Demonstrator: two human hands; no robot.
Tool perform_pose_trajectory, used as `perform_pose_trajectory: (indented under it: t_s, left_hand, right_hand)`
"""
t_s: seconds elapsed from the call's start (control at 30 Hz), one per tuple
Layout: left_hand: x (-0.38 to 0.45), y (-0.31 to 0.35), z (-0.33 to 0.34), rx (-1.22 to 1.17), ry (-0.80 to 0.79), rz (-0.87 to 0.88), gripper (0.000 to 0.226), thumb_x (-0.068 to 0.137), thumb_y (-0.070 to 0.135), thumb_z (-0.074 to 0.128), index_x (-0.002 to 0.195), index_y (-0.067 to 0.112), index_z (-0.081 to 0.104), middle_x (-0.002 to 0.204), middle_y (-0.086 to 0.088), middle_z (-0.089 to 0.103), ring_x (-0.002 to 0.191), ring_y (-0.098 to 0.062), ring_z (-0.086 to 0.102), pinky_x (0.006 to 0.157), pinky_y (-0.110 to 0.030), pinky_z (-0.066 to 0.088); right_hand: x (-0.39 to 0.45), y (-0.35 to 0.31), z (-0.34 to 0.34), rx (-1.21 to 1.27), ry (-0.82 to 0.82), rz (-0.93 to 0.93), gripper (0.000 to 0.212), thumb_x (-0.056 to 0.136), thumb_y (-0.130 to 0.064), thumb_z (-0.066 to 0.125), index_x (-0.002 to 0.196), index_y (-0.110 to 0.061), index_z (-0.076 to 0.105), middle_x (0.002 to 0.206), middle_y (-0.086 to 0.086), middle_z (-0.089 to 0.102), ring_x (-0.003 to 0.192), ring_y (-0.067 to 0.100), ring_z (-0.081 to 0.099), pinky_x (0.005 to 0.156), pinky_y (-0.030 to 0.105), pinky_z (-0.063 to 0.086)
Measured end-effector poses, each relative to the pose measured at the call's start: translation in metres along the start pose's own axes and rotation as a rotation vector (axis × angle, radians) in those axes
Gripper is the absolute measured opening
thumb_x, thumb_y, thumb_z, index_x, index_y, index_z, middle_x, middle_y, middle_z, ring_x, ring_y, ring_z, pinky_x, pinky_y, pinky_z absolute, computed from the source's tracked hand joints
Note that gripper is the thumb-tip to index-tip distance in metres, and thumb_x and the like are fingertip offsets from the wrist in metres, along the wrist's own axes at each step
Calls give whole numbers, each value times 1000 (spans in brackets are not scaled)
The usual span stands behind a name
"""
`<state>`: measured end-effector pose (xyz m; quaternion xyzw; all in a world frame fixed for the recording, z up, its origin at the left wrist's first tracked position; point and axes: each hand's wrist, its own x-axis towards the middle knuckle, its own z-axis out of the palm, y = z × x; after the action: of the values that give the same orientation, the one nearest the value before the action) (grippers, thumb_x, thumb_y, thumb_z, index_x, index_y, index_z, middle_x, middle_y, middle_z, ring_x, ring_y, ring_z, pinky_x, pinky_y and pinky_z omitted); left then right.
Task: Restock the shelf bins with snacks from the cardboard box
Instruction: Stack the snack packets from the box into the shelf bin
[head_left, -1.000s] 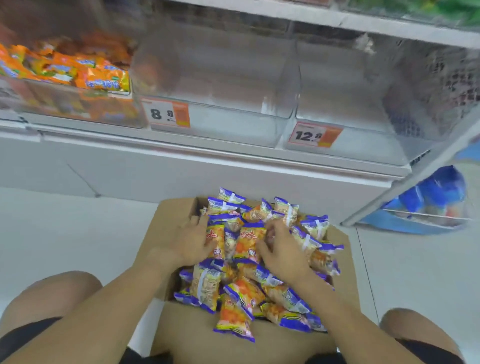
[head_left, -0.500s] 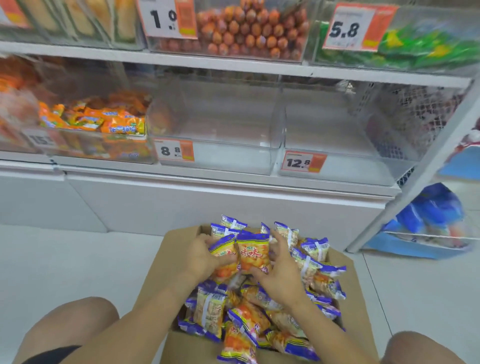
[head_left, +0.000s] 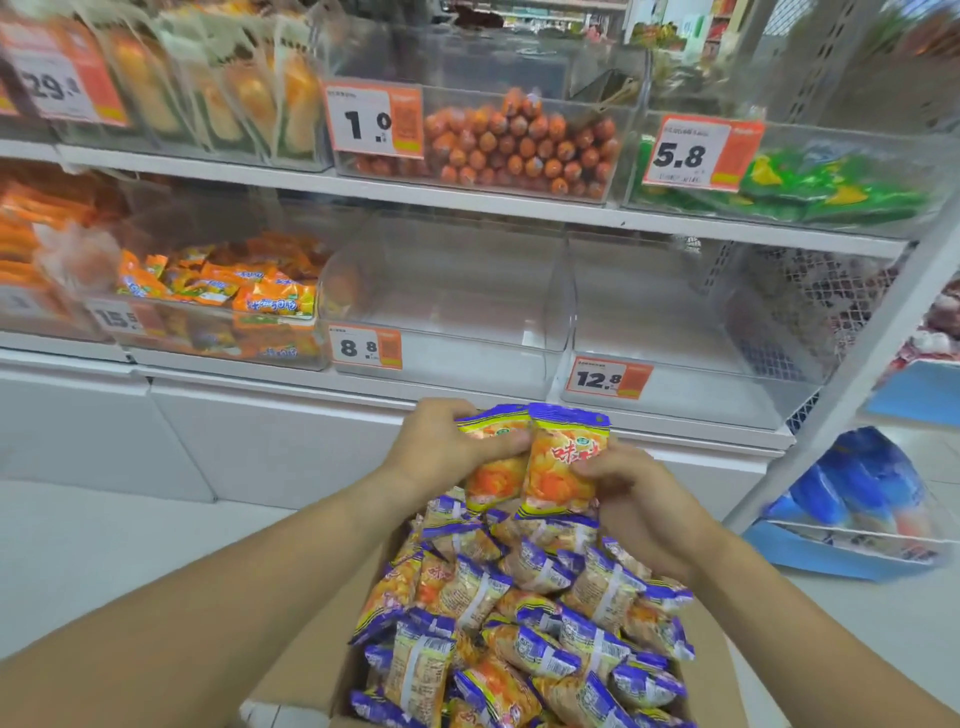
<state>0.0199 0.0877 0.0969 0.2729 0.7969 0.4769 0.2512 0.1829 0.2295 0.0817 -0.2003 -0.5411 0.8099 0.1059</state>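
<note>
A cardboard box (head_left: 306, 670) on the floor in front of me is heaped with orange-and-purple snack packets (head_left: 519, 613). My left hand (head_left: 441, 447) and my right hand (head_left: 634, 493) together grip a small bundle of these packets (head_left: 550, 467), held upright above the box. Straight ahead on the lower shelf stands a clear bin with the 8.8 price tag (head_left: 447, 306), nothing inside it. To its right is a second bare clear bin tagged 12.8 (head_left: 675, 332).
Left of the 8.8 bin, a bin (head_left: 218, 291) holds orange packets. The upper shelf (head_left: 467, 200) carries bins of sausages (head_left: 519, 145) and green packets (head_left: 831, 187). A white shelf upright (head_left: 852, 358) stands at right, with a blue display (head_left: 857, 509) on the floor behind.
Both hands gathered packets in the box and lifted them up toward the shelf. My view tilted upward, bringing the upper shelf into sight.
</note>
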Motion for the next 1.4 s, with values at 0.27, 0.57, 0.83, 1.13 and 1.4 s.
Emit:
perform_pose_trajectory:
  t_s: [0.27, 0.57, 0.83, 1.13, 1.4]
  left_hand:
    - [-22, 19, -15, -731, -198, -204, 67, 92, 67, 45, 113, 9, 71, 105, -13, 76, 100, -28, 72, 92, -41, 55]
    - [-10, 25, 6, -496, -436, -15, 59, 83, 47, 70, 128, 17, 47, 113, -2, 74, 98, -22, 73, 79, -41, 60]
    - [68, 28, 32, -387, -533, -10, 59, 74, 35, 87, 125, 20, 62, 122, -12, 67, 101, -27, 72, 87, -51, 58]
    - [70, 33, 87, -260, -652, -42, 45, 88, 44, 69, 130, 38, 55, 120, 6, 71, 108, -12, 69, 99, -37, 54]
    - [69, 39, 100, -211, -551, 100, 48, 89, 37, 70, 132, 38, 50, 113, -3, 72, 91, -20, 75, 75, -29, 61]
  right_hand:
    - [-1, -24, 47, -224, 89, -139, 47, 85, -31, 68, 125, -8, 63, 121, 16, 71, 115, 38, 65, 97, 46, 56]
    - [13, -33, 39, -625, 81, -101, 46, 97, -58, 37, 131, -28, 47, 113, -9, 72, 102, 11, 71, 92, 38, 58]
    - [46, -46, -43, -97, -147, 149, 58, 94, -44, 65, 141, -13, 54, 141, 16, 59, 132, 36, 55, 112, 54, 41]
    - [48, -51, -111, -287, -31, 205, 78, 56, -42, 95, 122, -13, 65, 119, 15, 71, 106, 30, 71, 82, 36, 58]
    - [45, -46, -115, -146, -76, 135, 81, 63, -37, 94, 131, -5, 61, 129, 20, 66, 120, 37, 63, 98, 41, 55]
